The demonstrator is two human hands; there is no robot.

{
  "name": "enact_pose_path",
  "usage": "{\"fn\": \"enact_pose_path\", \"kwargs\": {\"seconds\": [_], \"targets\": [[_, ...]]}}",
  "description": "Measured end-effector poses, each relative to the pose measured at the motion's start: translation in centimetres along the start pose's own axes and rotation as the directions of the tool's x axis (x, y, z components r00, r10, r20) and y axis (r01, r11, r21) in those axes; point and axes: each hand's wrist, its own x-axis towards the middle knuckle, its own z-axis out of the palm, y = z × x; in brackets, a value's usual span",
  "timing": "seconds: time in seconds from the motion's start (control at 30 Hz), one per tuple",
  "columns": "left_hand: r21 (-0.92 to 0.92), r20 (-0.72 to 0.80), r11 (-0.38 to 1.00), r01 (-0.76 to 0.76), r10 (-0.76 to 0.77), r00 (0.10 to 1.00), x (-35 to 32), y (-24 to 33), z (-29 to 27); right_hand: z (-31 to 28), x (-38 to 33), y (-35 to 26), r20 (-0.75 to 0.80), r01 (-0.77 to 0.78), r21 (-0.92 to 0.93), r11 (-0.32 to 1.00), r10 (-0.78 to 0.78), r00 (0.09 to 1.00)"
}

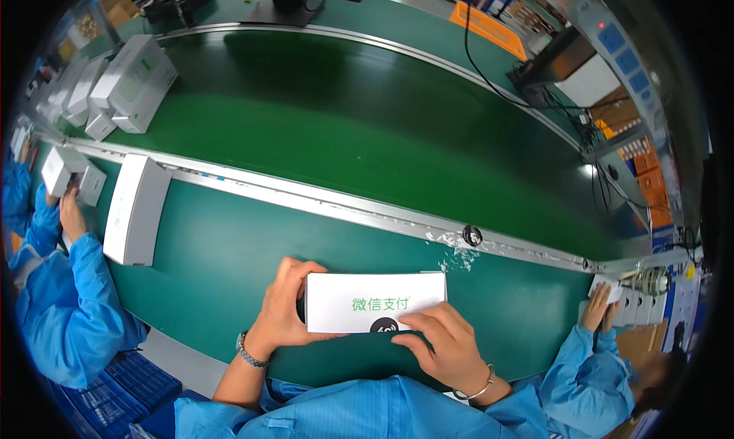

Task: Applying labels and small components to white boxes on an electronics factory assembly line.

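A white box [336, 292] with green print on its long face is held up over the near edge of the bench. My left hand [284, 305] is closed around its left end, with the thumb and fingers on opposite edges. A round black sticker [384, 325] sits at the lower edge of the printed face. At its right side, my right hand [447, 343] is closed in a pinch, index finger against the sticker and thumb just under the box's lower edge. The underside of the box is hidden.
A tall white box [138, 209] stands to the left. A black roll [472, 235] and clear scraps [456, 255] lie by the metal rail [367, 216]. Beyond runs a green belt [344, 125] with white boxes [136, 79]. Co-workers [65, 286] [589, 370] handle boxes on both sides.
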Motion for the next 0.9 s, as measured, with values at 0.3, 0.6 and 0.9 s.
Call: {"fn": "enact_pose_path", "kwargs": {"seconds": [0.3, 0.6, 0.9], "targets": [[0.011, 0.038, 0.999, 0.04, -0.041, 0.998, -0.4, -0.9, 0.4, 1.0, 0.9, -0.5, 0.056, -0.031, -0.005, 1.0, 0.031, 0.998], [-0.008, -0.024, 1.0, -0.002, 0.002, 1.0, -0.2, -0.2, 0.4, 1.6, 1.1, -1.6, 0.068, -0.102, -0.031, 0.994, 0.104, 0.992], [0.02, -0.065, 0.993, 0.116, -0.115, 0.991, -1.8, 0.6, 0.8, 1.7, 0.1, -0.1, 0.06, -0.012, 0.042, 0.999, 0.01, 0.998]]}}
